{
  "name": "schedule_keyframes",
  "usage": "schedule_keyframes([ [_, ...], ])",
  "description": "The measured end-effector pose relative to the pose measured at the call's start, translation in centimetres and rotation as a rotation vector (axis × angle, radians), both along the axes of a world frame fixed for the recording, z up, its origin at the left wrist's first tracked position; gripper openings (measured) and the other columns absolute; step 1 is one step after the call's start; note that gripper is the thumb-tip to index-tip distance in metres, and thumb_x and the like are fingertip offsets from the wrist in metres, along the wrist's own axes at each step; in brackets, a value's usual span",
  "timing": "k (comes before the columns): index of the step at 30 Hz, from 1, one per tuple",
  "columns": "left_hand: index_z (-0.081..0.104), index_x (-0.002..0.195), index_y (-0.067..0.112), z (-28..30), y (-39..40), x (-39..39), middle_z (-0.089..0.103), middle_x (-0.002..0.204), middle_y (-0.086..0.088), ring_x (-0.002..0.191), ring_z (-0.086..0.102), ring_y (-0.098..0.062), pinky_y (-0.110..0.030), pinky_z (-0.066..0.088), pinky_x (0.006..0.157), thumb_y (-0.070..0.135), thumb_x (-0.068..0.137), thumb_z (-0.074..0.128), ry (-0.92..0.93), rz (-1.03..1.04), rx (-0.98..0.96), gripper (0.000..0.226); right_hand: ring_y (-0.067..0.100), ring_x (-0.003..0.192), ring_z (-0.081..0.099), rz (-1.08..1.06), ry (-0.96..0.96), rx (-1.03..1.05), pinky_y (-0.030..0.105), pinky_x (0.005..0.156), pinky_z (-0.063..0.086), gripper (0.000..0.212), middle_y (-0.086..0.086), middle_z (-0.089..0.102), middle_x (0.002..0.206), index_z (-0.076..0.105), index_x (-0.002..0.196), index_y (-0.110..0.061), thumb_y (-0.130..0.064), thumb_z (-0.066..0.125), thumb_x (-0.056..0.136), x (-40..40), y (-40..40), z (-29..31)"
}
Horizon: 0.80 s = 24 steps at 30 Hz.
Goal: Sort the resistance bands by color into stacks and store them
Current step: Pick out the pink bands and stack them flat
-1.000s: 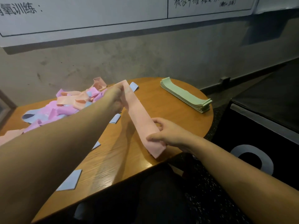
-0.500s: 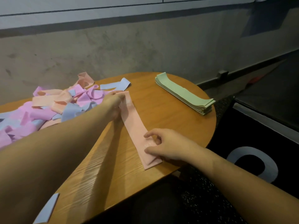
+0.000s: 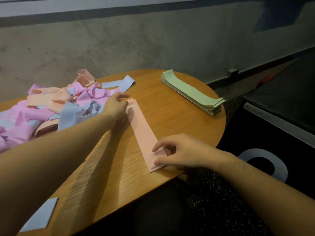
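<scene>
A peach band [image 3: 141,132] lies flat and straight on the round wooden table [image 3: 172,116], running from the middle toward the near edge. My left hand [image 3: 115,106] rests on its far end with the fingers stretched out. My right hand [image 3: 179,152] touches the near end with the tips of the index finger and thumb, the other fingers arched above it. A neat stack of green bands [image 3: 192,94] sits at the table's back right. A tangled pile of pink, peach and blue bands [image 3: 51,106] covers the left side.
One blue band [image 3: 119,83] lies loose behind my left hand, and another blue band [image 3: 40,215] sits at the near left edge. A black box [image 3: 276,130] with a white ring mark [image 3: 265,160] stands right of the table. A grey wall runs behind.
The peach band, held stretched in the air a second ago, now lies flat on the table. Both hands came down with it and their grips have loosened.
</scene>
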<state>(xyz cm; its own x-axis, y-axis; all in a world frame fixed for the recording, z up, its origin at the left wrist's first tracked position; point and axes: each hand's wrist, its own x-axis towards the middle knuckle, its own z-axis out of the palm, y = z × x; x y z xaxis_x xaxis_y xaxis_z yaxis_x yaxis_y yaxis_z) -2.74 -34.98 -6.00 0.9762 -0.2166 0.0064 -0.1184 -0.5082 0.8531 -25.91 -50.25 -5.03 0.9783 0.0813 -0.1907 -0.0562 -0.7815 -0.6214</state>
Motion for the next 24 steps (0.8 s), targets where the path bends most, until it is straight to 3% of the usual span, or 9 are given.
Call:
schedule_keyframes([
  [3, 0.061, 0.125, 0.027, -0.3, 0.7, -1.5, 0.053, 0.144, -0.006, 0.116, 0.061, -0.025, -0.039, 0.054, 0.098, 0.012, 0.100, 0.048, -0.036, -0.032, 0.083, 0.031, 0.000, 0.094, 0.059, 0.051, -0.015, 0.014, 0.028, 0.084, 0.056, 0.036, -0.015, 0.064, 0.102, 0.067, 0.113, -0.048, -0.059, 0.075, 0.079, -0.6, -0.3, 0.0],
  [6, 0.057, 0.129, 0.023, -0.8, 1.4, -3.3, 0.052, 0.144, -0.007, 0.101, 0.064, -0.019, -0.032, 0.057, 0.083, 0.015, 0.100, 0.048, -0.054, -0.075, 0.132, 0.032, -0.003, 0.093, 0.057, 0.064, -0.024, 0.008, 0.027, 0.083, 0.056, 0.024, -0.015, 0.062, 0.101, 0.069, 0.108, -0.046, -0.049, 0.075, 0.085, -1.2, -0.6, -0.1],
  [8, 0.055, 0.131, 0.023, -1.2, 1.7, -4.6, 0.052, 0.143, -0.006, 0.111, 0.061, -0.019, -0.031, 0.054, 0.085, 0.019, 0.101, 0.048, -0.076, -0.125, 0.187, 0.031, -0.002, 0.093, 0.059, 0.049, -0.054, -0.009, 0.029, 0.085, 0.056, 0.018, -0.016, 0.062, 0.100, 0.072, 0.106, -0.043, -0.047, 0.072, 0.088, -1.4, -0.6, -0.3],
  [12, 0.054, 0.131, 0.025, -1.9, 2.0, -6.5, 0.061, 0.115, -0.002, 0.091, 0.059, -0.009, -0.025, 0.047, 0.071, 0.029, 0.103, 0.046, -0.153, -0.176, 0.268, 0.029, -0.002, 0.091, 0.057, 0.016, -0.111, -0.011, 0.024, 0.082, 0.054, 0.016, -0.015, 0.062, 0.097, 0.073, 0.105, -0.041, -0.044, 0.071, 0.090, -1.6, -0.4, -0.7],
  [17, 0.058, 0.123, 0.028, -2.9, 2.5, -7.7, 0.062, 0.112, 0.004, 0.096, 0.058, -0.012, -0.040, 0.053, 0.087, 0.034, 0.099, 0.046, -0.279, -0.150, 0.312, 0.027, 0.000, 0.091, 0.058, 0.023, -0.112, -0.067, 0.030, 0.084, 0.055, 0.015, -0.016, 0.063, 0.097, 0.075, 0.103, -0.039, -0.046, 0.069, 0.091, -1.5, 0.0, -0.8],
  [24, 0.060, 0.118, 0.029, -2.9, 2.4, -8.0, 0.062, 0.114, 0.006, 0.099, 0.057, -0.011, -0.038, 0.053, 0.088, 0.032, 0.098, 0.048, -0.284, -0.158, 0.364, 0.023, 0.000, 0.092, 0.057, 0.044, -0.118, -0.087, 0.024, 0.082, 0.052, 0.029, -0.017, 0.062, 0.099, 0.070, 0.117, -0.040, -0.050, 0.070, 0.089, -1.8, 0.0, -0.7],
])
